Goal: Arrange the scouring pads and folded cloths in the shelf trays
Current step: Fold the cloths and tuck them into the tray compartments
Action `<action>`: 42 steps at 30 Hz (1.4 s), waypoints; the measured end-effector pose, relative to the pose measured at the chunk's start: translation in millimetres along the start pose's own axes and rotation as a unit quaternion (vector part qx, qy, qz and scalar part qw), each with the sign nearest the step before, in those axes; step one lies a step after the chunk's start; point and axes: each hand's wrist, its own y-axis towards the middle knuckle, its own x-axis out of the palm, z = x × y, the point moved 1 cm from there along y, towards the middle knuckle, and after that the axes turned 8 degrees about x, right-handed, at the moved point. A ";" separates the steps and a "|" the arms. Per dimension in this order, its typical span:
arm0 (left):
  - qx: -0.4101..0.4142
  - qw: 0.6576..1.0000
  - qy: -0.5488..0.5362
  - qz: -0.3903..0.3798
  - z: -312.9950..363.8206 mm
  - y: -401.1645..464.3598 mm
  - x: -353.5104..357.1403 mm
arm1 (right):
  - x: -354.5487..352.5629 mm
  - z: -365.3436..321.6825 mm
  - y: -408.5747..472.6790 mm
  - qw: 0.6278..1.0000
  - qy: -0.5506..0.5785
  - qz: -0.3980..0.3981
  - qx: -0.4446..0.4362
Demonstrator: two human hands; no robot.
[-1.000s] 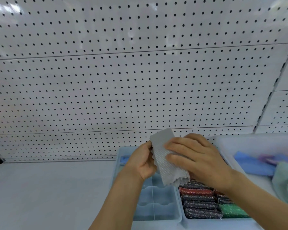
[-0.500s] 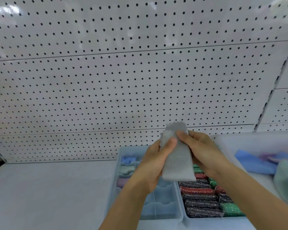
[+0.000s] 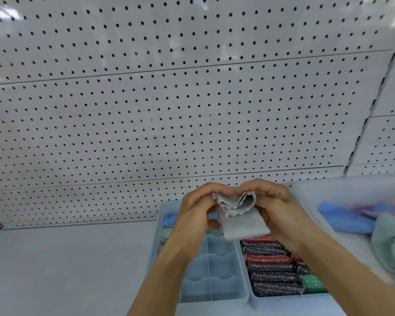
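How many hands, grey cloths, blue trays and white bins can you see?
Hands: 2, left hand and right hand
Grey cloth: 1
Blue trays: 2, divided tray and scouring pad tray
White bin: 1
Total: 6

Bright, even, near-shadowless light; top-left glare; wide-angle bending, soft right edge.

Grey waffle-textured cloth (image 3: 240,221); glittery dark scouring pads (image 3: 271,267).

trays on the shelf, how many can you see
3: the divided tray under the left hand, the tray of scouring pads beside it to the right, and a larger bin of loose cloths far right. More may lie out of view.
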 end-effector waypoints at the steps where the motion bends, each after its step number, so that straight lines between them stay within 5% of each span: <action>1: -0.014 1.000 -0.026 0.006 1.0 -0.6 0.6 | -0.5 0.4 0.2 1.000 -0.005 0.014 -0.006; 7: -0.108 0.992 0.018 -0.069 3.0 -6.1 2.3 | -2.5 1.8 1.4 0.992 -0.098 0.047 -0.058; 13: -0.029 0.997 0.045 0.047 0.0 -3.6 -3.5 | -2.5 9.1 0.9 0.999 0.015 0.031 -0.031; 17: 0.022 0.996 0.061 0.069 2.0 -5.1 -5.6 | -0.5 13.5 -1.2 1.000 -0.013 -0.002 -0.012; 23: 0.016 0.999 -0.030 0.026 2.6 -8.6 -16.7 | 8.4 10.7 -1.3 0.995 0.094 -0.013 -0.016; 28: -0.039 0.991 -0.128 0.005 -1.3 -13.3 -31.2 | 14.5 16.5 1.5 0.998 0.044 0.006 -0.054; 36: -0.035 0.990 0.138 -0.010 -8.8 -27.3 -73.0 | 33.7 37.3 9.7 0.994 -0.108 0.005 -0.018; 42: -0.021 0.964 0.264 -0.003 -28.1 -36.0 -109.7 | 67.0 71.3 28.0 0.948 -0.314 -0.051 0.028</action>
